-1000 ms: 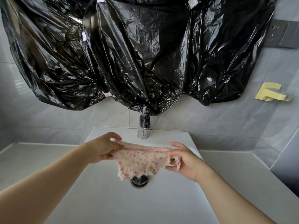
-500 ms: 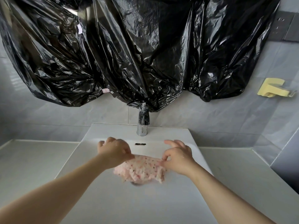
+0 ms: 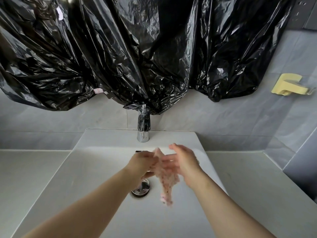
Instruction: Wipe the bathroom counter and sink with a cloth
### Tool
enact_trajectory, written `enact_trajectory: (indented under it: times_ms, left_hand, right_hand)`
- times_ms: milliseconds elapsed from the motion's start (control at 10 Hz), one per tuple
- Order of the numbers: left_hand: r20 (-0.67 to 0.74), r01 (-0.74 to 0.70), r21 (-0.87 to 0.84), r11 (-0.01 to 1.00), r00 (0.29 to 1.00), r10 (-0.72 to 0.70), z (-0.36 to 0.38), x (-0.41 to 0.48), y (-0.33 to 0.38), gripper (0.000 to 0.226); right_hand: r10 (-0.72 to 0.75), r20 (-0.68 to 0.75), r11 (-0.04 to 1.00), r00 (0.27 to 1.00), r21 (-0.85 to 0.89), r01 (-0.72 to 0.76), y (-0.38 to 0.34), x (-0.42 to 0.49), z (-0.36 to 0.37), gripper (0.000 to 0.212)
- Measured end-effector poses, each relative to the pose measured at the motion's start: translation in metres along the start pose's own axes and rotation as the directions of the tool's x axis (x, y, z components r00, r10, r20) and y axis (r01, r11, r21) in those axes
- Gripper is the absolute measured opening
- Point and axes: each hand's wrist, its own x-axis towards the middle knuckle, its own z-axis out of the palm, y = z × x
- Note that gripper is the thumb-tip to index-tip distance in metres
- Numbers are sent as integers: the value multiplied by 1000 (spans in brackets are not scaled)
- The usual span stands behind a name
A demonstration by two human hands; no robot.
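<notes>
A pink speckled cloth hangs in a narrow bunch over the white sink basin, just right of the metal drain. My left hand pinches the cloth's upper part. My right hand is beside it with fingers spread, its palm against the cloth; motion blur hides whether it grips. The chrome faucet stands behind the hands at the back of the basin. The grey counter runs to both sides of the sink.
A crumpled black plastic sheet covers the wall above the faucet and hangs down onto its top. A yellow wall holder sits at the right. Grey tiles line the back wall and the right corner.
The cloth was stretched wide between both hands, then lowered into the basin. Now the hands have come together and the cloth hangs gathered in a vertical bunch.
</notes>
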Motion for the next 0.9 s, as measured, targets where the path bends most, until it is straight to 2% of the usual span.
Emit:
enact_trajectory:
  times_ms: [100, 200, 300, 400, 500, 600, 700, 800, 900]
  left_hand:
    - [86, 49, -253, 966, 996, -28, 1, 18, 4, 18]
    - [131, 62, -410, 910, 991, -8, 6, 28, 7, 19]
    - [83, -4, -456, 890, 995, 47, 15, 48, 7, 14]
    - [-43, -88, -299, 950, 996, 79, 22, 65, 5, 14]
    - [-308, -303, 264, 916, 873, 378, 30, 95, 9, 22]
    - [-287, -376, 558, 739, 748, 598, 31, 117, 14, 16]
    - [-39, -171, 918, 357, 858, 511, 28, 150, 5, 30]
    - [18, -84, 985, 150, 918, 396, 28, 160, -3, 42]
    - [35, -116, 983, 144, 880, 473, 26, 150, -11, 47]
  right_hand:
    - [28, -117, 985, 993, -167, -47, 17, 16, -22, 23]
    - [256, 32, 967, 966, 4, -256, 34, 20, -30, 34]
    - [294, 161, 873, 942, 356, -333, 37, 27, -35, 28]
    - [171, -23, 896, 985, 421, -145, 31, 47, -39, 16]
    - [-101, -361, 973, 927, 159, 168, 10, 89, -43, 20]
    - [-312, -361, 948, 879, -175, 265, 0, 113, -42, 22]
    - [-369, -113, 436, 923, -898, 65, 10, 142, -40, 28]
    - [-245, -33, 209, 969, -978, 19, 20, 149, -37, 45]
    - [-345, -43, 276, 938, -959, 58, 33, 144, -41, 50]
